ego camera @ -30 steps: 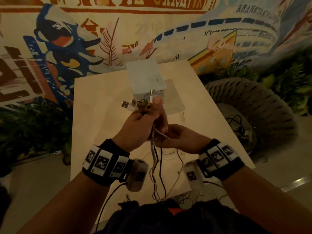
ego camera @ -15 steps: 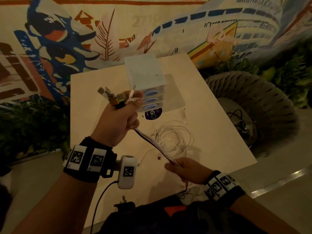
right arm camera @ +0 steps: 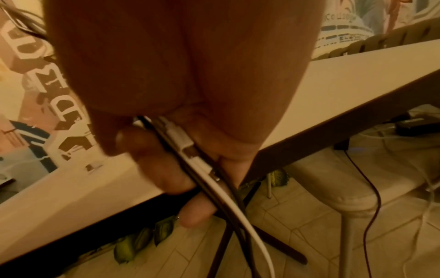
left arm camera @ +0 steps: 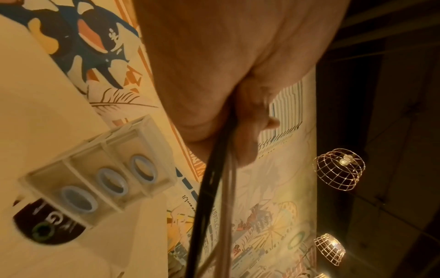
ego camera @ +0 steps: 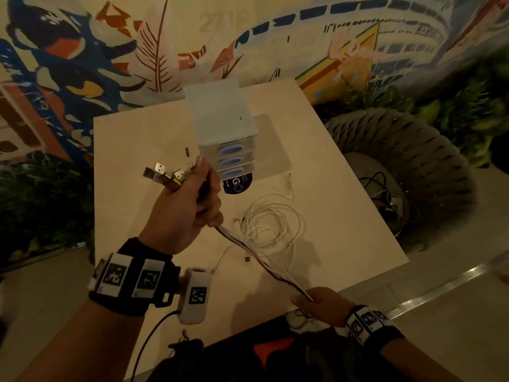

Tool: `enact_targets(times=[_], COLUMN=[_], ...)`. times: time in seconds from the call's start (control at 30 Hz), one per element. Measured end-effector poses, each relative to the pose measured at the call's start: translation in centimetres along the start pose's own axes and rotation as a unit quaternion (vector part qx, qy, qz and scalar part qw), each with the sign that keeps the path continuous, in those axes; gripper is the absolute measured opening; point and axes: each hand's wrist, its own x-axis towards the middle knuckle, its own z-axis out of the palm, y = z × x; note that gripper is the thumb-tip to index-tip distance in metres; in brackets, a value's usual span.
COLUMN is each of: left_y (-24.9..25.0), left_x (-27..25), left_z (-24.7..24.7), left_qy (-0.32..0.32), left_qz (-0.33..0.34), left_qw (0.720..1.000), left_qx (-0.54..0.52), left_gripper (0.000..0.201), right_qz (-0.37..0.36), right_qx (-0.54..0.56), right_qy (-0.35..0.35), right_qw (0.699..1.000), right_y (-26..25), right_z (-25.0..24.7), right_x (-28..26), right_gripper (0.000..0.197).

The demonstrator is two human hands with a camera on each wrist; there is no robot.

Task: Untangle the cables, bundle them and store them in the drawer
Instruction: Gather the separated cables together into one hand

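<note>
From my remote station I read this as a café or lounge-type commercial interior, not a home or lab. Evidence: a large painted mural (ego camera: 115,59) with stylised figures, lettering and a round stadium-like building covers the whole wall behind the pale square worktop (ego camera: 344,221). A woven wicker-style chair (ego camera: 407,150) stands to the right of the worktop, and green foliage (ego camera: 41,205) lines the base of the wall. The left wrist view shows wire-cage pendant lamps (left arm camera: 339,169) against a dark ceiling. The floor (right arm camera: 297,222) is tiled. Lighting is dim and warm.
</note>
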Motion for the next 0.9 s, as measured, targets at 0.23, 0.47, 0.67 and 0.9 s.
enact_targets(times=[0.23, 0.47, 0.67, 0.9], left_y=[-1.9, -4.0, -4.8, -4.8], left_x=[0.3, 0.1, -1.0, -2.6], left_z=[-1.5, -1.5, -2.5, -5.4], left_qy=[0.015, 0.037, 0.063, 0.091], left_qz=[-0.071, -0.102, -0.112, -0.090], left_qw=[0.994, 0.993, 0.991, 0.992], left_qx=[-0.076, -0.049, -0.024, -0.023], left_gripper=[0.051, 0.048, 0.044, 0.054], right_qz=[-0.003, -0.014, 0.064, 0.078], right_qx=[-0.026, 0.005, 0.007, -0.117], right_qy=[-0.135, 0.154, 0.195, 0.228], right_qw=[0.991, 0.988, 0.979, 0.963], right_y=[0.4, -3.6, -9.1, -9.7], right_z=[-6.9, -19.6, -21.9, -21.1], right_x=[-1.1, 5.4, 15.8, 19.2], right_gripper=[0.073, 0.046, 0.058, 0.043])
